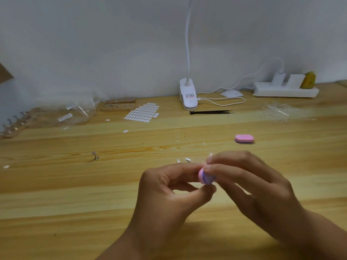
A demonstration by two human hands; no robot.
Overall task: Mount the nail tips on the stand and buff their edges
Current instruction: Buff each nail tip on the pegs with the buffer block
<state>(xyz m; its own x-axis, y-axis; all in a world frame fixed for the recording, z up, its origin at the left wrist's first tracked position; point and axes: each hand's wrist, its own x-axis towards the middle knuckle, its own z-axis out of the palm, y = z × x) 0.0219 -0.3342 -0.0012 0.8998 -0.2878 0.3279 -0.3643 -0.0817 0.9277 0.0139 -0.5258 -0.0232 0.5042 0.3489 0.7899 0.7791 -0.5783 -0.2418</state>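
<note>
Where the two hands meet above the front part of the light wooden table (pixel 75 184), a small pink-and-purple foam buffer block (pixel 206 178) sits between them. The left hand (pixel 169 194) pinches the block between thumb and curled fingers. The right hand (pixel 249 184) closes its fingertips (pixel 210 167) over the top of the block; whether a nail tip is held there cannot be told.

A second pink oval buffer block (pixel 244 138) lies flat toward the right side of the table, well apart from the hands. A small metal nail-tip holder (pixel 95 156) stands alone left of centre. Along the rear edge rest a wooden stand base (pixel 118 106), a sheet of white oval adhesive pads (pixel 142 112), black tweezers (pixel 211 112) and a white clip lamp (pixel 188 95). A white power strip (pixel 285 90) occupies the rear right corner. A second wooden stand with upright holders (pixel 14 124) sits at the left edge.
</note>
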